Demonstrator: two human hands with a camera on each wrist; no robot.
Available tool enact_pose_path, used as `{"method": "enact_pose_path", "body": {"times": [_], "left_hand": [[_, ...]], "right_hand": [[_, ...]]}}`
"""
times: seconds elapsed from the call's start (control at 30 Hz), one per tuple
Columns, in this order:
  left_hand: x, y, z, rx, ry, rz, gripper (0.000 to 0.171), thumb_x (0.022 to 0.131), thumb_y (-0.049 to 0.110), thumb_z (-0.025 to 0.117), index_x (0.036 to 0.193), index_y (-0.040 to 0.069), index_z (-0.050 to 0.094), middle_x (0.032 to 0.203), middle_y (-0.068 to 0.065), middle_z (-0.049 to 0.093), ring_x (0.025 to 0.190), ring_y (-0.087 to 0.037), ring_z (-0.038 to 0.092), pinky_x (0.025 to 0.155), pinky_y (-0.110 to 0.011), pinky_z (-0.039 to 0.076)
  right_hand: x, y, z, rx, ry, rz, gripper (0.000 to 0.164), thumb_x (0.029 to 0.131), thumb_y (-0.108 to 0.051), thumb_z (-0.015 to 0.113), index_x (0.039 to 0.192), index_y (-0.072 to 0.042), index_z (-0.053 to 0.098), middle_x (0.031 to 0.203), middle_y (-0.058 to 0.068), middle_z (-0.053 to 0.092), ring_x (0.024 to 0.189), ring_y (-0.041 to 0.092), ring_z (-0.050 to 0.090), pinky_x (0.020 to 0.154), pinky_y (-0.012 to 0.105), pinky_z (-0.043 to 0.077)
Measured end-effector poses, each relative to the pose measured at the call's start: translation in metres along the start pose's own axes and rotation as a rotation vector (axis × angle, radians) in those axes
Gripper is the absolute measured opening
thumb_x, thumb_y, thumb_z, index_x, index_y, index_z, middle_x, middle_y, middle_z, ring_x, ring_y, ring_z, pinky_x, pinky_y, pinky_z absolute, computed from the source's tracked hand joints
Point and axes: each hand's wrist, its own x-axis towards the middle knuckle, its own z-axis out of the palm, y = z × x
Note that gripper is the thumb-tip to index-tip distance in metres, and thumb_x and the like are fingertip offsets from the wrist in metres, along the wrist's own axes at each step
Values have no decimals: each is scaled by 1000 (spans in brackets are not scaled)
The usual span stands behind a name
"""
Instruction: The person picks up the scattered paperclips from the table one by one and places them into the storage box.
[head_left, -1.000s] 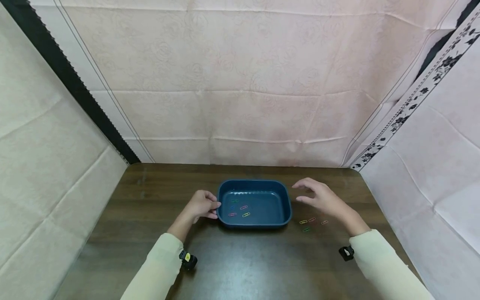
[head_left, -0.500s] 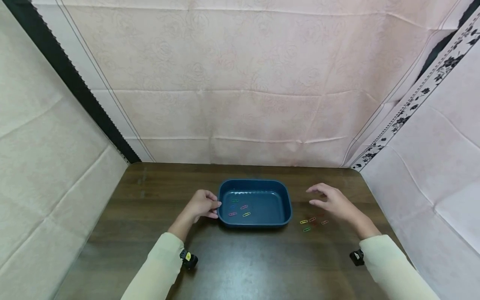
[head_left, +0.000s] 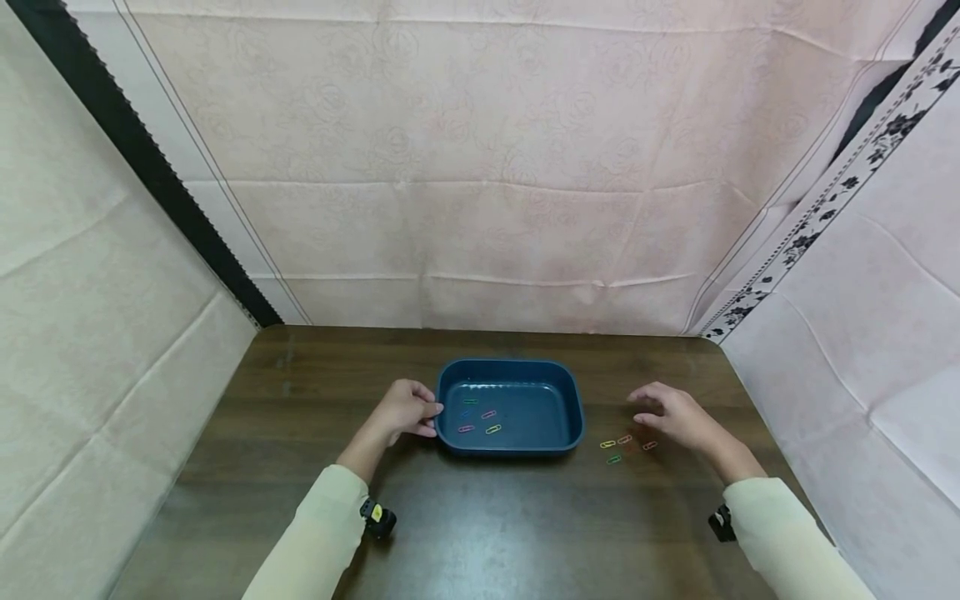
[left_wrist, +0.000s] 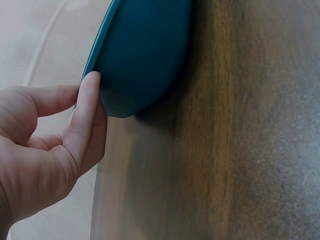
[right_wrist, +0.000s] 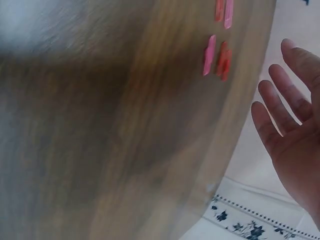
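A deep blue rectangular tray (head_left: 551,408) holds several coloured paper clips, among them a yellow paper clip (head_left: 492,429) and a green one. My left hand (head_left: 405,410) grips its left rim; in the left wrist view, thumb and forefinger pinch the edge of the tray (left_wrist: 145,55). To the tray's right, my right hand (head_left: 678,419) hovers above the table, fingers spread and holding nothing. Just below it lie several loose paper clips, including a green paper clip (head_left: 614,459) and a yellow one. The right wrist view shows a pink paper clip (right_wrist: 209,55) and red ones near the fingertips.
Everything rests on a dark brown wooden table (head_left: 480,525). Pale cloth (head_left: 480,233) hangs behind its far edge, with more cloth along both sides. Each wrist carries a small black camera, the left camera (head_left: 378,518) sitting close to the tabletop.
My right hand has moved from beside the tray's right edge rightward and nearer to me, towards the loose paper clips. The left hand and the tray have stayed in place.
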Motion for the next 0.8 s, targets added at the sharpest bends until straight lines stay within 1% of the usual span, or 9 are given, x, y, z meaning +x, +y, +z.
{"method": "enact_pose_path", "body": {"times": [0.13, 0.23, 0.47, 0.63, 0.8], "left_hand": [[0, 0, 0, 2, 1, -3, 19, 98, 4, 70, 112, -5, 60, 99, -22, 63, 69, -23, 69, 68, -35, 67], [-1, 1, 0, 6, 2, -3, 19, 98, 5, 69, 112, -4, 60, 99, -21, 63, 70, -23, 69, 69, -35, 67], [-1, 1, 0, 14, 4, -2, 20, 98, 5, 70, 112, -4, 60, 98, -21, 63, 69, -23, 69, 68, -34, 67], [-1, 2, 0, 19, 3, 5, 19, 98, 4, 69, 111, -5, 61, 96, -20, 63, 67, -22, 69, 68, -34, 67], [-1, 2, 0, 8, -2, 3, 18, 99, 4, 68, 112, -6, 60, 98, -24, 64, 66, -21, 68, 68, -34, 67]], "right_hand": [[-3, 11, 3, -12, 1, 20, 25, 92, -7, 77, 116, -5, 71, 115, 10, 71, 109, 33, 67, 93, 53, 58], [-4, 17, 5, -20, 4, 11, 22, 91, -7, 78, 113, -5, 72, 111, 10, 73, 104, 30, 68, 90, 51, 59], [-3, 28, 11, -77, -1, 27, 16, 91, -9, 78, 106, -10, 74, 104, 3, 72, 95, 19, 66, 81, 39, 58], [-3, 35, 14, -101, 8, -9, 13, 90, -8, 78, 103, -12, 75, 101, 1, 70, 90, 16, 63, 77, 34, 57], [0, 37, 19, -148, 14, -51, 12, 88, -7, 80, 97, -11, 74, 93, -1, 66, 84, 13, 61, 72, 33, 56]]}}
